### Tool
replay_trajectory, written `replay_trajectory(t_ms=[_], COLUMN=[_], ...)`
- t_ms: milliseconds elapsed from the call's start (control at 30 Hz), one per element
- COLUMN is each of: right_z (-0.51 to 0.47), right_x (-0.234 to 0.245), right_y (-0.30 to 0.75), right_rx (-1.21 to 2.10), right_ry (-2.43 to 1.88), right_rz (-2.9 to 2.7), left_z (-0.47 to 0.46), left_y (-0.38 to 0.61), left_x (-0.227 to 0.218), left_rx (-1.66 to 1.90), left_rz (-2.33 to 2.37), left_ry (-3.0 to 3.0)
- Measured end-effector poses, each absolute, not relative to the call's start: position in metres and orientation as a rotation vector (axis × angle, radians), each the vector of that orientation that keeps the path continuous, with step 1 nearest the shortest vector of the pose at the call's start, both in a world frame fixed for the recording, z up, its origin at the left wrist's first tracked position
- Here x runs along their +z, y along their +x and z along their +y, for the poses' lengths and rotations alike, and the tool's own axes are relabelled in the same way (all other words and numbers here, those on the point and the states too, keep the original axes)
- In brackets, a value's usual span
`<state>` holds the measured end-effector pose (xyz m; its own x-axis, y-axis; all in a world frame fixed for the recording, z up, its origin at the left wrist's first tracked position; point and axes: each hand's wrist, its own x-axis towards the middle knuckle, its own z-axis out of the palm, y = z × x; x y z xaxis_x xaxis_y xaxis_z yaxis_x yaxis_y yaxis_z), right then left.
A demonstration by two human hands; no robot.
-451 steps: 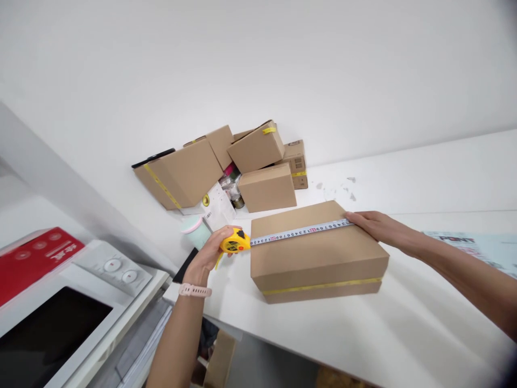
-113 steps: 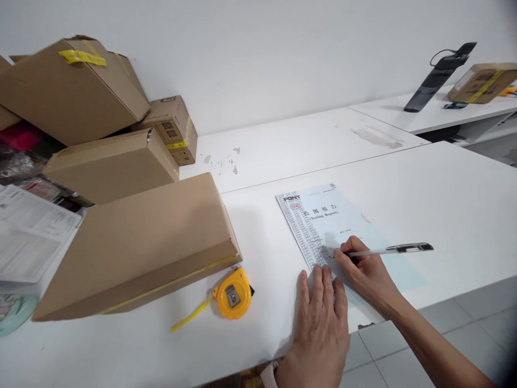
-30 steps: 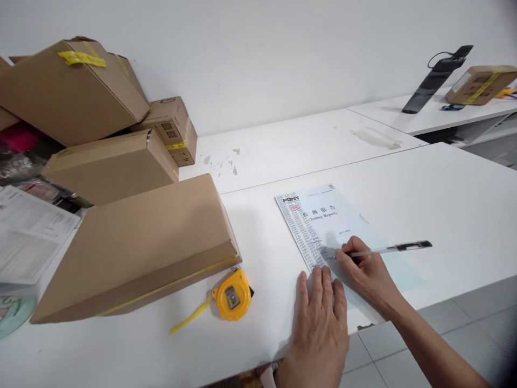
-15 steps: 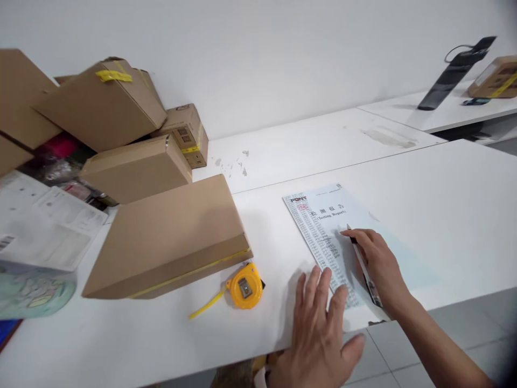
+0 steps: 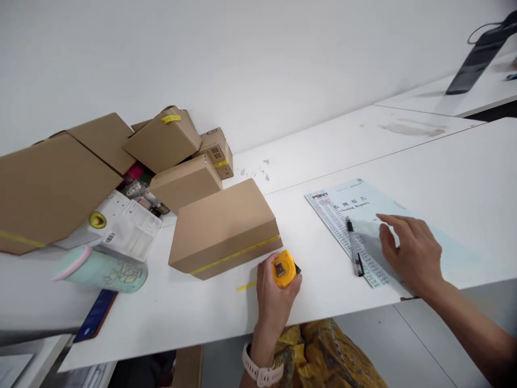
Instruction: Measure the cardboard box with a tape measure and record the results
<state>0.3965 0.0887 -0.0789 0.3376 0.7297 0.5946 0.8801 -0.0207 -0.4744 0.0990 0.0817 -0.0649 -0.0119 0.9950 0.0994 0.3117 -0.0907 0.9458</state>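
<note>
Tape measure [image 5: 284,268]: yellow, round, strap trailing.

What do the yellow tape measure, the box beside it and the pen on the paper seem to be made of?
Tape measure: probably hard plastic, a smooth yellow shell with slight shine.
Box: brown cardboard, matte, with crisp folded edges.
Pen: seemingly plastic, with a pale barrel and a dark end.
</note>
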Motion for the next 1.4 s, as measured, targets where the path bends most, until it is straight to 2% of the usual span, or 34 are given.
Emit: replay_trajectory(t_ms=[67,167,267,567,733,833,933,1167,1400], right_z=[0.069,0.04,0.021,0.022,0.09,0.141,0.182,0.234,0.233], right_x=[-0.063,-0.038,-0.021,-0.008,0.023,0.045,0.056,0.038,0.027], right_y=[0.368,0.32,0.282,0.248,0.275,0.283,0.27,0.227,0.224], right_rx=[0.088,0.949,1.33,1.429,1.351,1.317,1.298,1.209,1.21], right_ry=[-1.673,-1.47,-1.268,-1.121,-0.945,-0.949,-1.005,-1.207,-1.267], right_rz=[-1.402,-1.354,-1.3,-1.236,-1.006,-1.036,-1.106,-1.206,-1.348], left_z=[0.069,0.049,0.035,0.009,0.043,0.076,0.109,0.162,0.185], left_y=[0.099,0.092,0.082,0.036,-0.049,-0.106,-0.145,-0.17,-0.182], left_x=[-0.055,-0.04,-0.027,-0.001,0.062,0.104,0.128,0.111,0.097], left_rx=[1.098,1.045,1.029,1.073,1.21,1.239,1.207,1.092,0.93], left_rz=[1.24,1.044,0.96,1.035,1.268,1.421,1.539,1.673,1.627], left_ry=[1.386,1.272,1.23,1.302,1.421,1.456,1.424,1.324,1.302])
